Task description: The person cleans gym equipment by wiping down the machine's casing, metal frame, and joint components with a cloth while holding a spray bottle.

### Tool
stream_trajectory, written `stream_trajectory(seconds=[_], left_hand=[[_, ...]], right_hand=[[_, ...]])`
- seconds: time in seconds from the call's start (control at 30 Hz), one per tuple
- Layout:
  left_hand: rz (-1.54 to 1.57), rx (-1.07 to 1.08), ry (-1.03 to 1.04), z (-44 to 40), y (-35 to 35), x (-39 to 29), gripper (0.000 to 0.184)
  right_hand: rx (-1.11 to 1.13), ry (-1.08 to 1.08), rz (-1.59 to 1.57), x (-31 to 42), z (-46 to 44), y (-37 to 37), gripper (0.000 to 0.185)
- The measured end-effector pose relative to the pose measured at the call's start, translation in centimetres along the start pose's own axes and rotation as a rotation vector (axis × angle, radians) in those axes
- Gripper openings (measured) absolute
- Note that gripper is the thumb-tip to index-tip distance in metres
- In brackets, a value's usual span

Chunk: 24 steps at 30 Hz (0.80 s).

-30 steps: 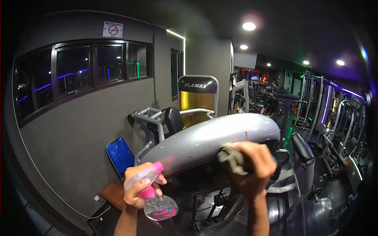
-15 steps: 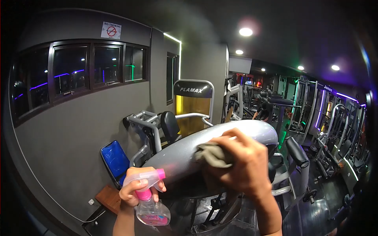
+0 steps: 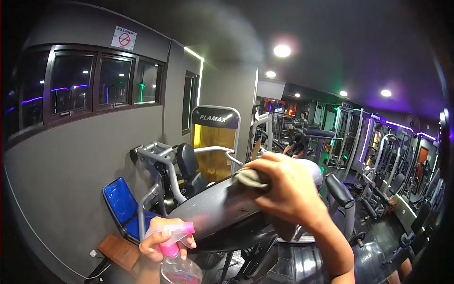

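Since a second ago, the crumpled olive-grey cloth (image 3: 250, 180) has shifted from the lower edge of the long, rounded silver casing (image 3: 205, 208) up toward its upper edge, carried by the right hand (image 3: 289, 189).

From where I stand, on the far left a row of dark-framed windows (image 3: 73, 83) reflects purple and green light, with a white no-smoking sign (image 3: 124, 38) on the wall above. Below, a shiny blue padded chair (image 3: 120, 199) stands just beside a flat brown wooden board (image 3: 118, 251).

Next comes the left hand (image 3: 152, 244), its fingers closed around the neck and trigger of a clear plastic spray bottle (image 3: 179, 270) with a pink nozzle and collar. The bottle is near the casing's left end, the nozzle aimed rightward (its label is too blurred for me to read).

Behind it rises a grey tubular exercise machine with an upright black pad (image 3: 187, 160), and then a tall panel marked PLAMAX (image 3: 213, 142), black on top and amber below.

At the middle is the casing, silver above and black beneath, with a small dark mark under the cloth. The right hand has its fingers bent and gripping the bunched cloth over the casing's upper side.

Farther back, a person in dark clothing (image 3: 298, 146) leans forward. To the right, a black cylindrical pad (image 3: 339, 190) slants on its frame, and purple light strips run beside a "Jones" sign (image 3: 375, 117).
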State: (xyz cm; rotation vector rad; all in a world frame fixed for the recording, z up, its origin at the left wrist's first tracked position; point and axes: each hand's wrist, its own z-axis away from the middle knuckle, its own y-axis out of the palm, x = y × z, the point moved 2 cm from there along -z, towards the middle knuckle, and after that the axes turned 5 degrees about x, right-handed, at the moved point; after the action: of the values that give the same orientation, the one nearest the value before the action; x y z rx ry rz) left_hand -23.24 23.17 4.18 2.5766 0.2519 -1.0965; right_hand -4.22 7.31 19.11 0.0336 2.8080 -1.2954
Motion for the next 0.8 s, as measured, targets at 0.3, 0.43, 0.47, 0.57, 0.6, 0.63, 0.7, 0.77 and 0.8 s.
stream_trajectory(seconds=[0.3,0.43,0.47,0.57,0.6,0.63,0.7,0.77,0.8], left_hand=[[0.037,-0.003,-0.065,0.7,-0.9,0.1,0.058],[0.15,0.083,-0.093,0.4,-0.8,0.6,0.057],[0.153,0.092,-0.078,0.3,-0.6,0.6,0.056],[0.182,0.127,-0.07,0.2,-0.8,0.9,0.056],[0.136,0.147,-0.07,0.2,-0.9,1.0,0.056],[0.09,0.168,-0.07,0.2,-0.8,1.0,0.056],[0.083,0.156,-0.103,0.2,-0.5,0.7,0.056],[0.113,0.209,-0.12,0.2,-0.7,0.5,0.054],[0.108,0.221,-0.108,0.1,-0.6,0.6,0.054]], right_hand=[[0.057,-0.264,0.182,7.0,1.4,4.6,0.041],[-0.075,-0.195,0.213,4.8,3.6,3.4,0.041],[-0.152,-0.129,0.22,4.3,4.3,2.9,0.04],[-0.431,0.092,0.19,3.8,5.5,2.7,0.034],[-0.494,0.132,0.183,3.5,5.8,3.0,0.033],[-0.492,0.14,0.194,3.4,5.9,3.7,0.033],[-0.626,0.134,0.274,4.0,6.2,5.1,0.031],[-0.613,0.188,0.201,5.5,6.4,6.1,0.038],[-0.621,0.207,0.176,6.2,6.5,6.2,0.038]])
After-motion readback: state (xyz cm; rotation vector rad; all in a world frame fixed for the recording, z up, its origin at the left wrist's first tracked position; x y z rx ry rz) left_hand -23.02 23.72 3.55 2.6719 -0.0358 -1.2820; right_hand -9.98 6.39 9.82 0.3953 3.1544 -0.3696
